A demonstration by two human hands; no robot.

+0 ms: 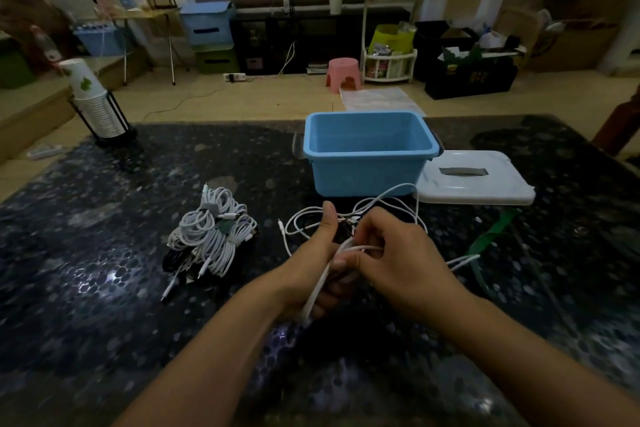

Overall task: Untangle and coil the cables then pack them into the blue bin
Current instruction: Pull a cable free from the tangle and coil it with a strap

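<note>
Left hand (320, 255) and right hand (391, 250) both grip one white cable (349, 249), loose loops before one blue bin (369, 152). One heap of coiled cables (214, 232) lies left; exact count unclear.

Single head-worn wide-angle view, looking forward and down from just above the forearms; close on the left hand (320, 255) and right hand (398, 253), dark table (104, 253) filling the lower frame, blue bin (367, 156) beyond, cluttered room behind
</note>
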